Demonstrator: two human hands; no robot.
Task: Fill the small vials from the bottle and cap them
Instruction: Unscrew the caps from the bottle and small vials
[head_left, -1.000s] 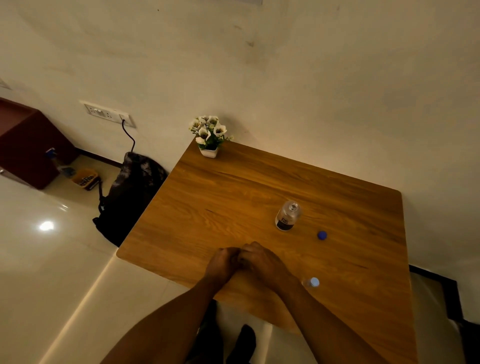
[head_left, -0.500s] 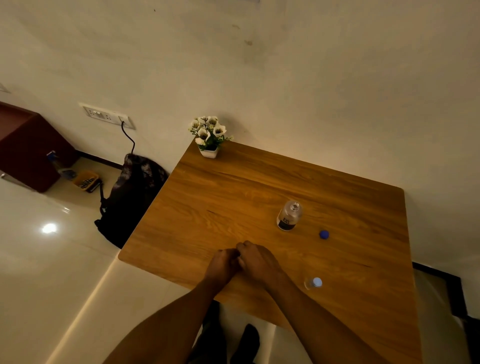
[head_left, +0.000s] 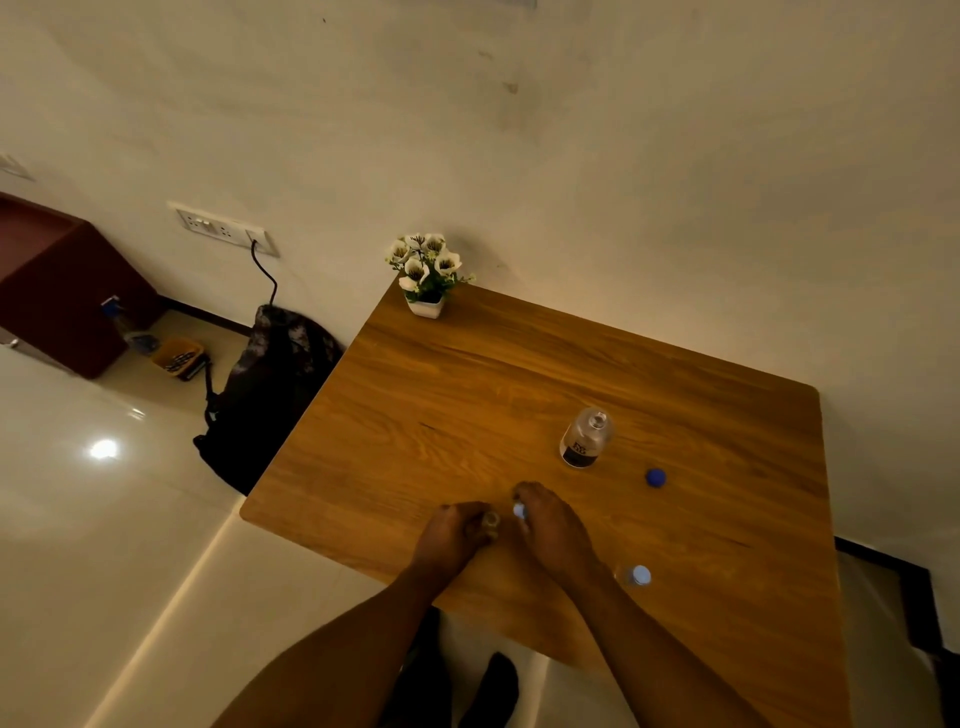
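Vials are sitting in 2 places on the wooden table (head_left: 467, 395). 1 small vial (head_left: 490, 520) is being pinched upright by the curled fingers of the left hand (head_left: 451, 535) near the table's front edge. Just beside it, the right hand (head_left: 551, 530) is pinching a pale blue cap (head_left: 519, 511) between its fingertips, close to the vial's mouth but apart from it. A second, capped vial (head_left: 638, 576) is standing to the right of the right wrist. Farther back, the clear glass bottle (head_left: 585, 437) with a dark label is standing open, and a dark blue cap (head_left: 656, 477) is lying on the wood near its right side. A potted flower (head_left: 427, 274) is occupying the far left corner.
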